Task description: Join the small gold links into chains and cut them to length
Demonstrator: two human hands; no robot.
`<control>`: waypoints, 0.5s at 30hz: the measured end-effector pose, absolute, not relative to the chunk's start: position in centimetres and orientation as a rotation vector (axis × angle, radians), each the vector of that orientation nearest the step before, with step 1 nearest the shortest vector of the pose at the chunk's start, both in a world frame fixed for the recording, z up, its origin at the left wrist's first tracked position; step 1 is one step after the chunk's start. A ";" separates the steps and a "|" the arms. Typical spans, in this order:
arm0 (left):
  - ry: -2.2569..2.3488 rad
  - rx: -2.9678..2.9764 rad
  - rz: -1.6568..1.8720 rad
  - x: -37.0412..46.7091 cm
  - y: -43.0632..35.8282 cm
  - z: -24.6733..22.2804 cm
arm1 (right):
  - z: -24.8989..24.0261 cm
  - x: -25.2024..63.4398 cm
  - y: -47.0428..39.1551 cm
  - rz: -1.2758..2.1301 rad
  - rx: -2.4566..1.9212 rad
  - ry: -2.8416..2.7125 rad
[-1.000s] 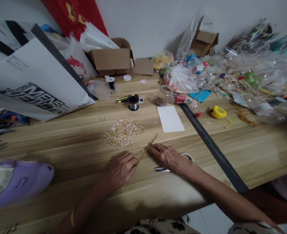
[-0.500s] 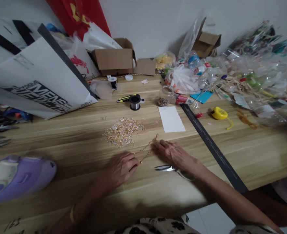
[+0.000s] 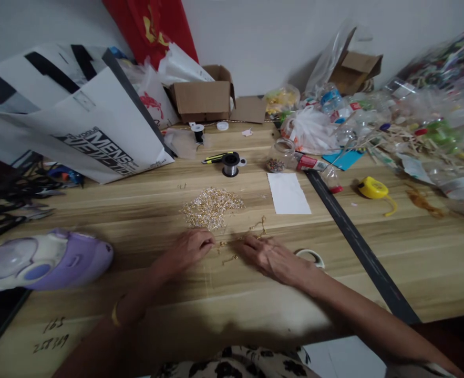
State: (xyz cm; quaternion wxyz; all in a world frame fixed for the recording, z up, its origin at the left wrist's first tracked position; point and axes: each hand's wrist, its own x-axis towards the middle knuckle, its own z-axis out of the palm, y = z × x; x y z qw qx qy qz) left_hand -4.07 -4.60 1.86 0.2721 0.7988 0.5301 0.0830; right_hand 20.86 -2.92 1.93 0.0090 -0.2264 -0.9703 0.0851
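A thin gold chain (image 3: pixel 264 226) with small beads lies on the wooden table between my two hands. My left hand (image 3: pixel 192 245) pinches one end of it, fingers pressed together, just below a pile of gold and clear beads (image 3: pixel 212 207). Closed on the chain's middle is my right hand (image 3: pixel 261 253), resting on the table. A short piece of chain (image 3: pixel 229 259) hangs or lies between the hands, nearer me. Scissors (image 3: pixel 310 257) lie under my right forearm, with only a white handle showing.
Behind the beads stand a wire spool (image 3: pixel 230 165), a yellow cutter (image 3: pixel 214 157) and a jar of beads (image 3: pixel 281 155). White paper (image 3: pixel 289 193) and a yellow tape measure (image 3: pixel 373 188) lie right; a purple device (image 3: pixel 70 260) lies left.
The view has shifted left. My left hand has moved up toward the bead pile, and the chain lies differently between my hands. My right forearm now covers the scissor blades.
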 end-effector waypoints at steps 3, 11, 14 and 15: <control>1.489 2.132 0.232 -3.5 -4.9 1.4 | 1.2 19.5 -3.4 0.268 -0.637 -3.023; 1.603 2.227 0.309 -1.5 -6.2 -0.4 | -1.1 17.9 -4.4 0.259 -0.610 -2.973; 1.602 2.255 0.301 -1.6 -6.3 -0.9 | -1.7 17.9 -4.3 0.304 -0.640 -2.941; 1.595 2.262 0.299 -1.7 -6.4 -0.9 | -1.8 17.9 -4.3 0.330 -0.658 -2.925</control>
